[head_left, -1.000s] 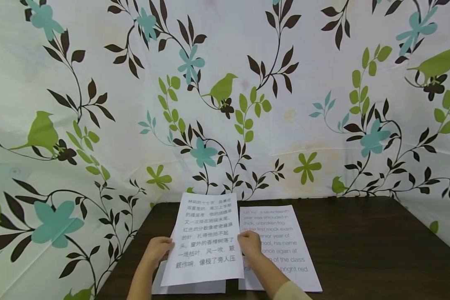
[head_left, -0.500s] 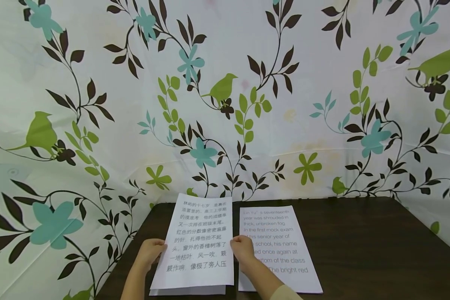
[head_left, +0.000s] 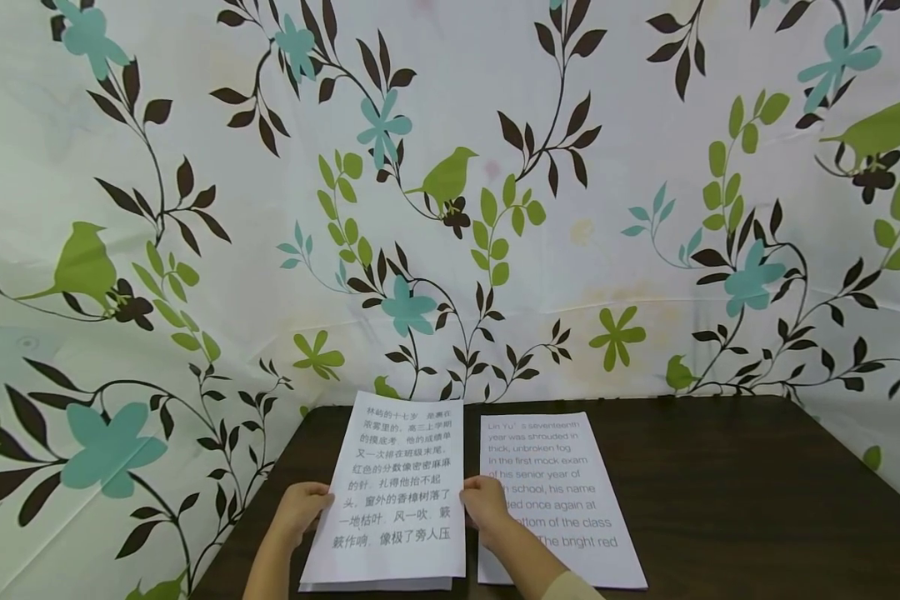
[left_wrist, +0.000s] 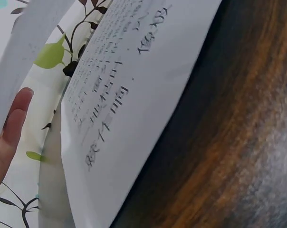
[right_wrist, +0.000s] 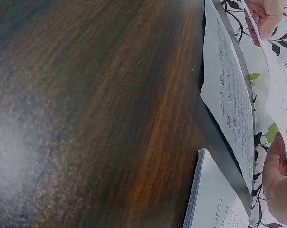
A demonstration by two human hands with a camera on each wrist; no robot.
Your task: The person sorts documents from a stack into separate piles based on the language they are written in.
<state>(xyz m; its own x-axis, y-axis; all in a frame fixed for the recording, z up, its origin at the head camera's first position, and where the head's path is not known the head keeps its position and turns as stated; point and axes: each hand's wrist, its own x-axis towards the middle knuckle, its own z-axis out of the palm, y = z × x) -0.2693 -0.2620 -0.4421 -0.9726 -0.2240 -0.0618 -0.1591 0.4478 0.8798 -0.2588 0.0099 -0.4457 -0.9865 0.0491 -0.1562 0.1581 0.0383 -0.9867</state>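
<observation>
White it is for the Chinese-printed sheet (head_left: pixel 390 492), rowed with dark grey characters, and white again for the English-printed page (head_left: pixel 555 500), its lettering a lighter grey! The tabletop (head_left: pixel 735 500) runs deep brown with orange-brown wood grain, while along its far edge the white backdrop cloth (head_left: pixel 555 275) bursts with green birds, turquoise flowers and dark brown leaves. And a cream sleeve (head_left: pixel 570 587)!
</observation>
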